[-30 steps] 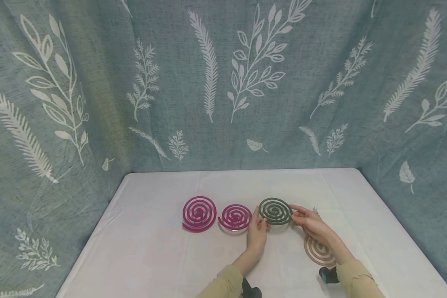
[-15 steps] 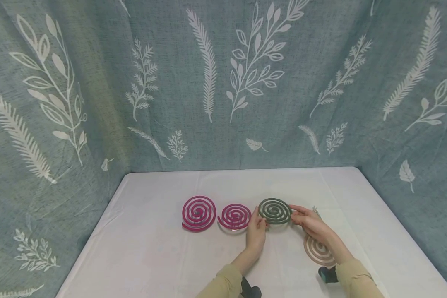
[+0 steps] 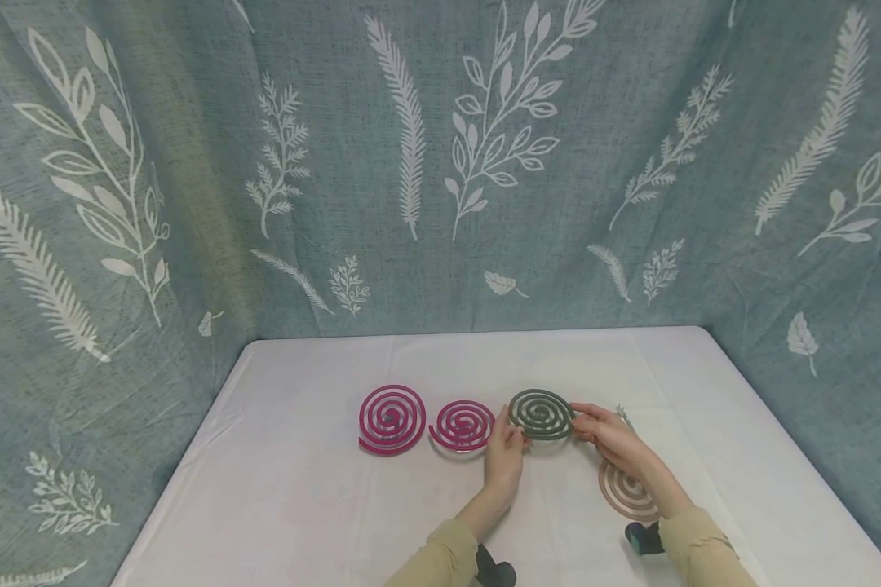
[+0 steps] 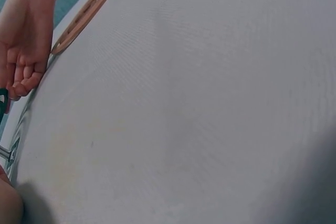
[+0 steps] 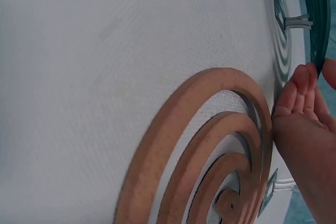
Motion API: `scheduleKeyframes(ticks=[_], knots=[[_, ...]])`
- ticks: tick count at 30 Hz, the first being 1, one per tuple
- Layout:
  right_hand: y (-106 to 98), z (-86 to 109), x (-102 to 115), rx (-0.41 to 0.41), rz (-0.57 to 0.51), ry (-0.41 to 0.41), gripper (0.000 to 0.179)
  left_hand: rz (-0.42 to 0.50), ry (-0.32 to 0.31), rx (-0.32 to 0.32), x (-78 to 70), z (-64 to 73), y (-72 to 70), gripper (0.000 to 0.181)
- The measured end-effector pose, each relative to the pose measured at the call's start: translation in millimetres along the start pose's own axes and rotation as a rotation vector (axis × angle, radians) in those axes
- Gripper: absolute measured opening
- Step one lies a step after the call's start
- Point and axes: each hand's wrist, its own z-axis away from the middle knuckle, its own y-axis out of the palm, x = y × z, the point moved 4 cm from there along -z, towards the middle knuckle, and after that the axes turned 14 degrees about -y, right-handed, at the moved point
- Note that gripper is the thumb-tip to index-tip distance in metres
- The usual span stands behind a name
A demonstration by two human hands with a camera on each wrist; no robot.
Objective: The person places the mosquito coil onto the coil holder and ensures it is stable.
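A dark green mosquito coil (image 3: 541,414) is held level above the table, the left hand (image 3: 505,456) pinching its near-left edge and the right hand (image 3: 611,438) pinching its right edge. Under it, the right wrist view shows a thin metal stand (image 5: 298,22) reaching up to the coil; whether they are joined I cannot tell. From the left wrist, only a sliver of the green coil (image 4: 2,100) shows. Just left of the left hand sits a magenta coil (image 3: 462,425), raised off the cloth, with a second magenta coil (image 3: 392,420) farther left.
A brown coil (image 3: 629,493) lies on the white-covered table (image 3: 279,489), partly below the right forearm. Another metal stand (image 3: 624,417) is behind the right hand, mostly hidden. Leaf-patterned curtain (image 3: 440,277) closes off the back and sides.
The head view has shifted very slightly. Both hands keep their grip on the green coil, which stays in nearly the same place.
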Motion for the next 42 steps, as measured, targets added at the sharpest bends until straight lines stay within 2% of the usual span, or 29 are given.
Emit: scheduleKeyframes(ticks=[9,14,21,26,30,42], knots=[[0.4,0.1,-1.2,0.008,0.011,-0.004,0.058,0.028,-0.009,-0.008,-0.6,0.6,0.1,0.051],[0.3,-0.3,-1.8,0.014,0.035,-0.003,0.059,0.011,-0.004,-0.013,-1.4,0.1,0.0,0.050],[0.0,-2.1,-4.3,-0.021,0.055,0.038,0.059,0.007,-0.004,-0.014,-2.4,1.3,-0.9,0.049],[1.0,-2.0,-4.0,-0.020,0.065,0.039,0.059,-0.014,-0.035,-0.017,-0.7,-0.2,-1.0,0.049],[1.5,-0.9,-2.4,-0.017,0.061,0.033,0.059,-0.027,-0.054,-0.013,0.0,-1.0,-0.9,0.050],[0.6,-1.7,-2.6,-0.023,0.015,0.039,0.058,-0.009,-0.052,-0.015,-0.4,-0.2,-0.8,0.050]])
